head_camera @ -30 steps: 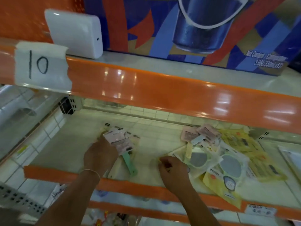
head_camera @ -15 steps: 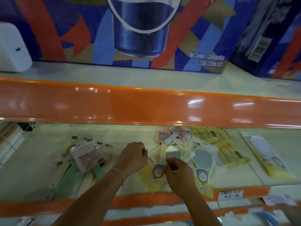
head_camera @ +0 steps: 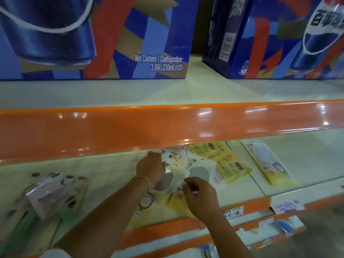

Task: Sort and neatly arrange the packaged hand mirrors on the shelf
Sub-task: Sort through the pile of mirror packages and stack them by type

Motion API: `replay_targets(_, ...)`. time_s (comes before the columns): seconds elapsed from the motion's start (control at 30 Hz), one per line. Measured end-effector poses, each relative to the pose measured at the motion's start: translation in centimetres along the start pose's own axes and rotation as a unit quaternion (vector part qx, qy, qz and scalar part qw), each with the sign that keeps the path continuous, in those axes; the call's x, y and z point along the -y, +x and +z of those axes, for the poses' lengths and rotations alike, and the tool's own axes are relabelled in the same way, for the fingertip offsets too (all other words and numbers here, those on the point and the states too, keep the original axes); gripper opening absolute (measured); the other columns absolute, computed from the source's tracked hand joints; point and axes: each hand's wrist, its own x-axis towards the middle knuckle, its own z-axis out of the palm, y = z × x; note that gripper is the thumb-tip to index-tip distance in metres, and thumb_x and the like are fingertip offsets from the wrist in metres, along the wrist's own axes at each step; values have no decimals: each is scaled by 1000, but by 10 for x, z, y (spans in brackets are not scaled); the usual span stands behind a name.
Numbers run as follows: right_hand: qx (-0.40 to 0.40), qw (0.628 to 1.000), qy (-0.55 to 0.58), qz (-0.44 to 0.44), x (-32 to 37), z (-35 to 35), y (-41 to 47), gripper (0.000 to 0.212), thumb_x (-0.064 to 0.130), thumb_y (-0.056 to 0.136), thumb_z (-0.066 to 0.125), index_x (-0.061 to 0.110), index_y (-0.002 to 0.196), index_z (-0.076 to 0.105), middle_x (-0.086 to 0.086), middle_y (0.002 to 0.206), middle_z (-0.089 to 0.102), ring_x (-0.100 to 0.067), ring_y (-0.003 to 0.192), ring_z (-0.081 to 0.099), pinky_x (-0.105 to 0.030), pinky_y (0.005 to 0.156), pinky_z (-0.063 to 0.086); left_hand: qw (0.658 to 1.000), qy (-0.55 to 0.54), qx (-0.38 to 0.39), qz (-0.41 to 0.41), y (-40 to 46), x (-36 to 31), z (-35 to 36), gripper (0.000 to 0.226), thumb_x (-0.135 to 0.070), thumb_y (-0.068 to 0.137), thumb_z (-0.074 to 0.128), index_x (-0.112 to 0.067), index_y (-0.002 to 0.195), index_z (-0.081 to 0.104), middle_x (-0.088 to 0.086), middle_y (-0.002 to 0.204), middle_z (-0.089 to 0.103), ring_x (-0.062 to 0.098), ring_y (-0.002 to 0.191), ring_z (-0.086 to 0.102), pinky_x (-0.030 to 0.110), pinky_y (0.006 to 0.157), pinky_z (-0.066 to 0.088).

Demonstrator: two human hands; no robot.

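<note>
Two blue cola cartons [head_camera: 93, 38] [head_camera: 279, 38] on the upper shelf; handwritten price tags [head_camera: 232, 211], seemingly, on the orange rail [head_camera: 167, 228]

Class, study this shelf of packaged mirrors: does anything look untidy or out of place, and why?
Yes. The middle pile of mirror packs under both hands overlaps at mixed angles, with pink, white and yellow packs jumbled together. One yellow pack lies apart to the right, tilted.

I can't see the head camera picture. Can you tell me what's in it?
Two bare hands, left hand and right hand, reach into a messy pile of packaged mirrors on a shelf. Another pile lies left, soda boxes above.
</note>
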Motion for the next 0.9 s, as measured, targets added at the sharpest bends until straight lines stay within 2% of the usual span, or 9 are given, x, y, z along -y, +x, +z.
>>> replay_targets(0.17,4,1000,3,-8,-9,-11,7,19,24,90,61,19,107,70,7,93,69,-5,83,62,-2,68,41,998,-39,29,-46,5,-16,3,32,-36,92,53,-11,109,57,8,109,61,25,98,62,31,70,45)
replay_targets(0.27,10,1000,10,-11,-16,-15,13,21,25,90,62,20,109,69,8,96,69,-3,86,63,-9,76,47,983,-150,82,-71,5,-29,0,19,-28,82,57,-11,88,59,6,81,62,19,71,61,25,50,36)
replay_targets(0.4,40,998,32,20,-26,-23,22,26,26,91,61,19,115,66,11,96,66,-5,90,62,-15,79,48,884,-395,199,-151,-6,-51,-10,3,-12,82,50,-13,79,49,-2,55,30,10,40,27,16,41,19)
replay_targets(0.5,60,993,73,69,-34,-30,30,25,24,92,59,20,116,63,8,94,68,-10,88,64,-28,80,53,819,-485,239,-192,-18,-61,-12,13,-12,82,50,-11,94,55,0,57,28,12,42,27,18,45,20)
replay_targets(0.57,50,975,172,130,-38,-35,34,16,19,93,59,17,108,63,-2,89,71,-19,82,68,-37,78,56,798,-524,234,-182,-28,-68,-10,3,-12,83,51,-13,85,51,2,57,33,14,43,31,19,45,22)
replay_targets(0.67,62,877,412,241,-40,-42,42,19,16,97,55,0,99,65,-19,90,71,-28,76,68,-47,80,54,796,-550,223,-121,-40,-71,-7,12,-12,87,51,-14,77,43,10,55,37,19,40,33,23,43,27)
replay_targets(0.73,84,837,474,260,-41,-45,48,25,20,98,54,-2,97,66,-20,87,70,-27,72,65,-45,75,52,798,-552,229,-82,-48,-70,-8,15,-12,89,52,-6,79,44,15,60,39,21,41,33,26,43,27)
replay_targets(0.83,106,837,482,237,-38,-46,51,25,21,94,60,-2,87,68,-16,74,59,-21,61,56,-33,56,43,817,-518,249,-52,-63,-64,-13,21,-15,94,55,4,101,53,14,67,40,21,44,35,28,44,31)
replay_targets(0.9,115,848,468,221,-36,-42,53,21,17,93,61,0,80,64,-14,70,54,-21,56,48,-32,51,37,830,-489,264,-40,-73,-54,-14,26,-22,97,55,3,102,55,14,69,41,17,45,36,28,45,34)
